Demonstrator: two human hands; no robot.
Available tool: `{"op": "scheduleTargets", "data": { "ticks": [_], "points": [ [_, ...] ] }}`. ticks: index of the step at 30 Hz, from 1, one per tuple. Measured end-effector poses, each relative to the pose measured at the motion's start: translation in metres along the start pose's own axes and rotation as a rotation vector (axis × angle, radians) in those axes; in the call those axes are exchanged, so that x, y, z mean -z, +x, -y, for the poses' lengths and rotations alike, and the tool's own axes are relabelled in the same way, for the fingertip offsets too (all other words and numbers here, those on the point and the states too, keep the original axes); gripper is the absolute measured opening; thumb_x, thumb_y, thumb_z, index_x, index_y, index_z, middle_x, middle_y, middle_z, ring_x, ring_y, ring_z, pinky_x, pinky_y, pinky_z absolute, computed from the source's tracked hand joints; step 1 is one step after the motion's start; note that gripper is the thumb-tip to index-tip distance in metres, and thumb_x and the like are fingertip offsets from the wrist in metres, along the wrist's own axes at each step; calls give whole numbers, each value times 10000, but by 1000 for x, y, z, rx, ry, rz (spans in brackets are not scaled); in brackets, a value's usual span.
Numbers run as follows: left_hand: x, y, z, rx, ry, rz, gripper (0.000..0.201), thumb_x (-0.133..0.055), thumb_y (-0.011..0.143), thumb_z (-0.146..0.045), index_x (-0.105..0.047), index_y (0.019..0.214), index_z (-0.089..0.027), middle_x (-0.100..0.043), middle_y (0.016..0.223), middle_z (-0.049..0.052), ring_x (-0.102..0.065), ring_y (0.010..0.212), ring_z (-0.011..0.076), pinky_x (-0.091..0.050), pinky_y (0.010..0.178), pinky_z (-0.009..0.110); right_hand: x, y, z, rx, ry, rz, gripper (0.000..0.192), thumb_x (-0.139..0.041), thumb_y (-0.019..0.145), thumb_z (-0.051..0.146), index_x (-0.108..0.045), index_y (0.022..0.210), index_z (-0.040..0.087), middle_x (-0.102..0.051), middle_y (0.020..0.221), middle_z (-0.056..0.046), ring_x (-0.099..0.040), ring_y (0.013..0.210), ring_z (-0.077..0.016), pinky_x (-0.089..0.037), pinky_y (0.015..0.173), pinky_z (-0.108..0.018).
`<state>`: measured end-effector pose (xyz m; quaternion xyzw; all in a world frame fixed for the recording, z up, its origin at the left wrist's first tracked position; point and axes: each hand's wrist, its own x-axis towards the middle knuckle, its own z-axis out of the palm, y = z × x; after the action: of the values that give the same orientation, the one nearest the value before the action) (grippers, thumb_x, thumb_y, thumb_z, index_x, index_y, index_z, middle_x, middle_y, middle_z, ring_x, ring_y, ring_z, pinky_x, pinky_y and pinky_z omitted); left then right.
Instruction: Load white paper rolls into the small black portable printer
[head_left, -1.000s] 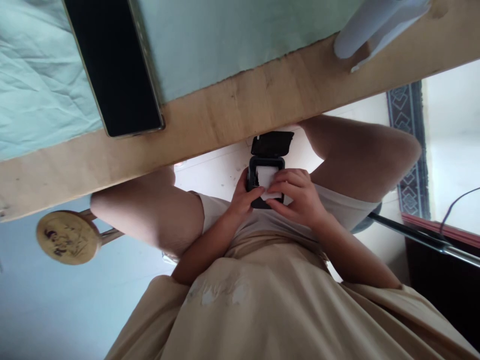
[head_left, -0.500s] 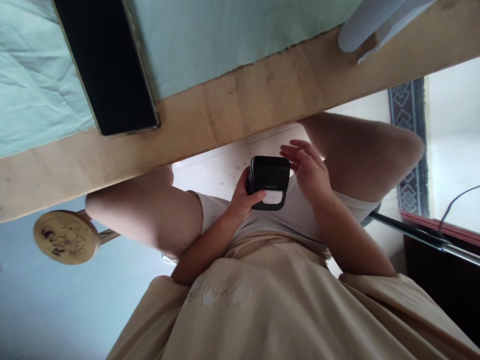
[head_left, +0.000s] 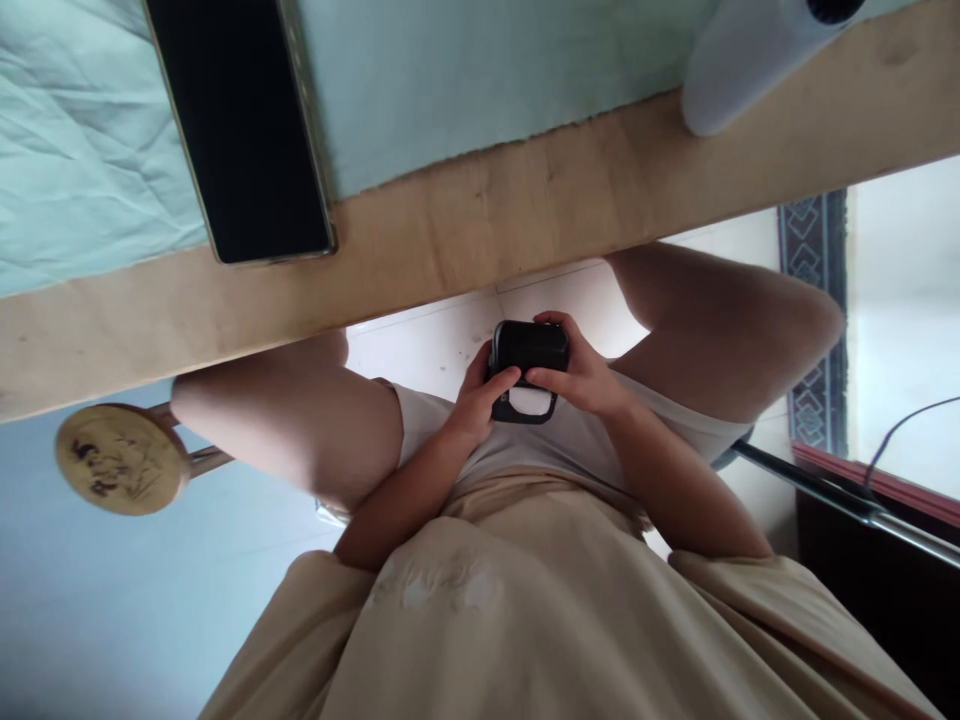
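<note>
A small black handheld device (head_left: 529, 345) with rounded corners and a whitish panel on its near side sits above my lap. I cannot make out its exact kind. My left hand (head_left: 475, 400) grips its left side, with the thumb lying across the top face. On the opposite side my right hand (head_left: 589, 375) is closed around it too, its thumb on the face close to the left thumb and a finger over the far edge. The undersides of both hands' grip are hidden.
Beyond my knees runs a wooden table edge (head_left: 480, 225) with a pale green cloth (head_left: 480, 80) on it. A dark-screened phone or tablet (head_left: 244, 130) lies there at left, a white bottle (head_left: 739, 65) at right. A round wooden stool (head_left: 120, 460) stands left; a metal bar (head_left: 802, 480) is at right.
My right hand, half a second ago apart from the device with its fingers spread, has moved left and taken hold of it. The view has shifted slightly, showing the bottle's dark end.
</note>
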<state>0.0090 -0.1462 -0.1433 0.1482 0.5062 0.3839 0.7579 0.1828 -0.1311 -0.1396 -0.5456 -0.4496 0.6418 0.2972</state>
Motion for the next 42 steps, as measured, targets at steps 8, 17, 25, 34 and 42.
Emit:
{"op": "scheduleTargets", "data": {
  "ticks": [8, 17, 25, 34, 42],
  "points": [
    [6, 4, -1, -71, 176, -13, 560, -857, 673, -523, -681, 1111, -222, -712, 991, 21, -658, 893, 187, -518, 797, 292, -20, 1, -11, -46, 163, -133, 877, -787, 683, 735, -364, 1302, 278, -595, 1011, -18, -581, 854, -138, -572, 754, -300],
    [24, 7, -29, -159, 473, -48, 334, -708, 845, -531, -721, 993, -233, -650, 826, 24, -572, 772, 175, -431, 708, 290, -28, -3, -22, -61, 310, -288, 1031, -819, 594, 725, -279, 1372, 320, -566, 1148, -45, -610, 982, -171, -619, 883, -373],
    [30, -34, -83, -322, 784, -121, 382, -779, 700, -284, -412, 619, -221, -334, 583, -44, -253, 549, 103, -186, 529, 281, -27, -10, -19, -111, 353, -363, 870, -808, 666, 603, -333, 1330, 305, -547, 1259, -66, -607, 1096, -172, -602, 990, -397],
    [79, -112, -120, -70, 1475, -222, 465, -559, 792, -298, -175, 563, -171, -158, 539, -24, -188, 534, 74, -135, 513, 233, -39, -22, -8, -142, 383, -272, 866, -854, 641, 588, -374, 1299, 295, -584, 1246, -69, -611, 1108, -200, -617, 981, -424],
    [131, -134, -141, 143, 1682, -182, 435, -600, 727, -281, -311, 437, -136, -267, 402, -35, -258, 440, 68, -86, 523, 226, -46, -23, -6, -159, 355, -234, 836, -849, 635, 531, -377, 1277, 277, -590, 1234, -77, -603, 1110, -213, -599, 1001, -437]
  ]
}}
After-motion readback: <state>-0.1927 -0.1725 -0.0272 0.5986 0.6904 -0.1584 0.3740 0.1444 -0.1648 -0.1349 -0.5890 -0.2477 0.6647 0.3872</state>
